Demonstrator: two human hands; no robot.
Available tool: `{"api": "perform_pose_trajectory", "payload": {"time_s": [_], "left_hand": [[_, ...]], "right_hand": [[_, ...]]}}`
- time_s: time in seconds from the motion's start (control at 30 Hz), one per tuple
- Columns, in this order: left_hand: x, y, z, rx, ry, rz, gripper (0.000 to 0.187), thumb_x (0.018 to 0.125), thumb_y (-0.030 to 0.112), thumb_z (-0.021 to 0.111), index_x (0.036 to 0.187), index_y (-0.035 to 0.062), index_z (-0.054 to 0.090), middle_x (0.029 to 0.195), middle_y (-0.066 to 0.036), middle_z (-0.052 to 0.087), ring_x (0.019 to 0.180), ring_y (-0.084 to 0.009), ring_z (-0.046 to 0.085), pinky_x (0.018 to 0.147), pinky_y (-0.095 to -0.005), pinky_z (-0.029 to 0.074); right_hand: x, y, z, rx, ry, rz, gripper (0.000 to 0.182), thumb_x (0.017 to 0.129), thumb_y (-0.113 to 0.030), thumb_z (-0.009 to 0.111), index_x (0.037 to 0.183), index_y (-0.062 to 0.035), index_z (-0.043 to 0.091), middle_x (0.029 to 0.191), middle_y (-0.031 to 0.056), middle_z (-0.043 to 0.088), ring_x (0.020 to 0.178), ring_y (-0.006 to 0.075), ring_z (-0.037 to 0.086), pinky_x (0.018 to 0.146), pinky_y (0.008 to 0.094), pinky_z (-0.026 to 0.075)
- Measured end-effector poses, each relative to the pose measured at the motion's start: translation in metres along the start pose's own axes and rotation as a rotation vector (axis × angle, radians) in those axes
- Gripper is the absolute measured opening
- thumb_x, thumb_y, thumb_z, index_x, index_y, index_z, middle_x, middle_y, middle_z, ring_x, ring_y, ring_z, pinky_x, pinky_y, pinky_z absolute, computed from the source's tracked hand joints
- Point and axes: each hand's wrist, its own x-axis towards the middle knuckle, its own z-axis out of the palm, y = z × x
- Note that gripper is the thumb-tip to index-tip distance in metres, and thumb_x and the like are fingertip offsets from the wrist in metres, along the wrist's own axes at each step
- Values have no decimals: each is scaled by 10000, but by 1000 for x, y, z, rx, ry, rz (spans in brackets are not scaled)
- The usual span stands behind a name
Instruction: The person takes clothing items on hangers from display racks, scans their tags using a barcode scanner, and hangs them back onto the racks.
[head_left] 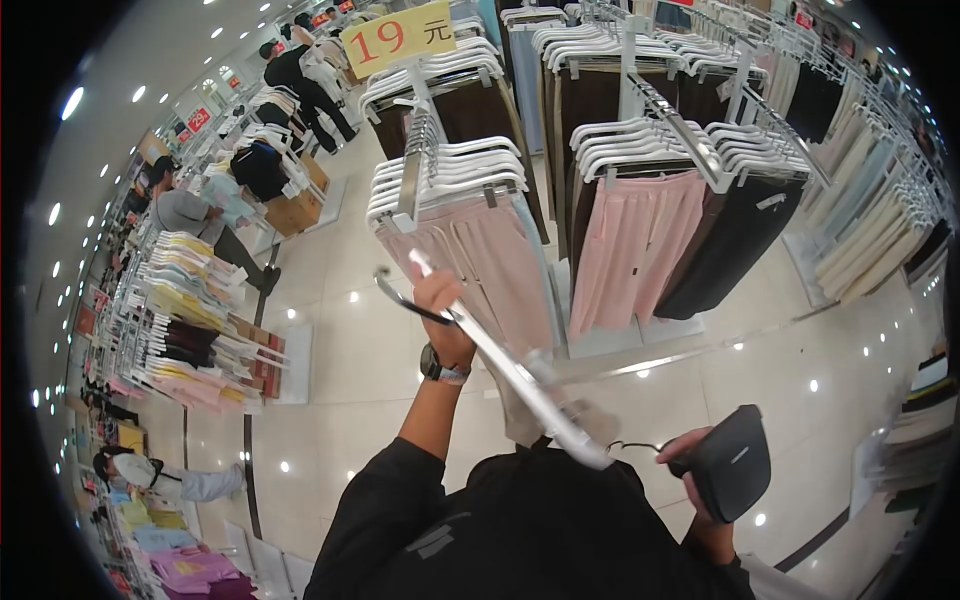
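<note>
1. Your left hand (440, 295) is closed around the upper end of a white hanger (520, 380), its fingers wrapped over the bar.
2. The white hanger lies aslant in front of your body, running from your left hand down toward the right; its lower end is before your black shirt (540, 530). A dark hook (398, 294) curves out beside your left hand.
3. Pale cloth behind the lower part of the bar is blurred; you cannot tell from this view whether it hangs from the hanger.
4. Your right hand (690, 470) is clamped on a dark case (738, 463) with a small pale mark, the fingers at its left edge and the rest of the hand partly hidden behind it.
5. A thin dark wire (636, 446) curves between the lower end of the hanger and your right hand; its attachment is unclear.
6. Your left wrist bears a dark watch (431, 362).
7. Ahead of you, pink trousers (510, 265) and dark trousers (725, 255) hang in rows beneath a yellow sign (398, 38) reading "19 元".
8. To your left, a person in a grey top (182, 212) is near a rack of coloured tops (180, 285).
</note>
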Motion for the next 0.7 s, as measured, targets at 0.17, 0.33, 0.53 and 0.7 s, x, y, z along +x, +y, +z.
{"api": "perform_pose_trajectory", "payload": {"time_s": [0.17,0.33,0.53,0.7], "left_hand": [[-5,66,72,-365,242,-136,174,1000,173,420,1105,41,462,1091,-168,564,1138,-349,533,1002,-513,393],[-16,162,101,-668,249,-998,275,1029,289,340,1109,40,426,1145,-164,549,1126,-288,564,887,-421,569],[-31,240,139,-1055,236,-1362,307,1031,331,320,1127,60,429,1184,-152,544,1052,-276,608,805,-417,607],[-45,258,156,-1009,195,-1373,317,1029,345,323,1137,67,430,1197,-147,540,1024,-280,624,788,-427,613]], "right_hand": [[-77,32,-68,-72,189,98,211,785,79,582,987,35,625,886,120,649,829,195,639,737,314,516],[-110,27,-104,-106,96,507,221,739,124,597,940,33,604,789,90,652,701,161,644,627,299,520],[-115,25,-118,-38,73,426,216,746,37,644,951,39,575,740,80,624,635,150,635,560,277,505],[-103,9,-110,-32,-55,540,285,679,-129,704,897,35,620,777,126,667,725,165,610,688,313,486]]}}
